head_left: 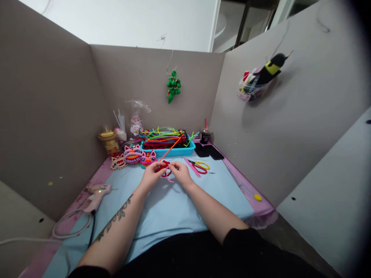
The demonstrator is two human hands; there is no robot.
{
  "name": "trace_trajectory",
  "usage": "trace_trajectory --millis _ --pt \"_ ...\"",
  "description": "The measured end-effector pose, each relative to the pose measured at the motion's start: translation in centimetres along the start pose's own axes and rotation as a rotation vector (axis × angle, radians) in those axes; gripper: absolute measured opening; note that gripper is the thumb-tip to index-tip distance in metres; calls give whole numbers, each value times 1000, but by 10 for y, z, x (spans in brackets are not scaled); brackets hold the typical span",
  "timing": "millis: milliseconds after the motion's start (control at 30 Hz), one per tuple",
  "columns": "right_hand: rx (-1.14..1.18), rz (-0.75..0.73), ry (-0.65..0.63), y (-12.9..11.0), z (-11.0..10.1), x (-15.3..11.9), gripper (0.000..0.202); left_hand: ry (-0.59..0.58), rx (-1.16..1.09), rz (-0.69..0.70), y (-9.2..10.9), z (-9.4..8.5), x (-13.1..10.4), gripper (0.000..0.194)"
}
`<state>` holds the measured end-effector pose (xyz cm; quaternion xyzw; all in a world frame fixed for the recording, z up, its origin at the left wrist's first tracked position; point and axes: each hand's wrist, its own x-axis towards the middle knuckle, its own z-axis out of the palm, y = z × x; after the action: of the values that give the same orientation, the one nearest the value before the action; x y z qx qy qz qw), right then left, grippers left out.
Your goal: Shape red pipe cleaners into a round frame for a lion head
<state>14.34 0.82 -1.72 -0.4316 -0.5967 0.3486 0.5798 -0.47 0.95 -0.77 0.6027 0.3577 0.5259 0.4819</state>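
Partly hidden red piece [166,163], fingers [175,166] overlapping.

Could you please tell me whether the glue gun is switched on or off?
Apparently on: a green light glows on the pink glue gun.

the fingers [158,165] partly hide the red piece [166,163], its details unclear.

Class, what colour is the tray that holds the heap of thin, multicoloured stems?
The tray is bright blue; it shows best in the head view.
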Motion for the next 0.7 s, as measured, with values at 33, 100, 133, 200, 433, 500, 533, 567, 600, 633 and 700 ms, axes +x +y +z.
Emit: trace_trajectory --millis 33,100,133,200,433,500,533,567,600,633,700 --pt "0 -3 -7 -1 0 0 17 -2 5 1 0 0 0 32" --pt "-9 -14 -6 -3 -1 0 15 -2 10 7 1 0 0 31" --pt "-17 -27 3 -4 -2 0 15 -3 11 9 1 0 0 30" --pt "-38 -56 12 -7 -4 0 16 -8 14 8 1 1 0 30" --pt "7 9 -38 2 -3 4 15 -52 60 31 0 1 -1 26" --pt "38 26 -25 7 -1 5 13 -65 74 41 -1 1 0 26" --pt "47 34 -25 8 -1 6 13 -65 74 44 -2 1 0 26" --pt "51 39 -30 9 -1 7 13 -61 68 44 -2 1 1 27" --pt "48 39 -39 10 -2 8 14 -54 53 41 -3 2 1 28" --pt "36 34 -47 9 -4 8 14 -46 33 36 -4 2 2 29" --pt "1 4 -36 6 -7 8 13 -26 -4 30 -6 1 3 31"
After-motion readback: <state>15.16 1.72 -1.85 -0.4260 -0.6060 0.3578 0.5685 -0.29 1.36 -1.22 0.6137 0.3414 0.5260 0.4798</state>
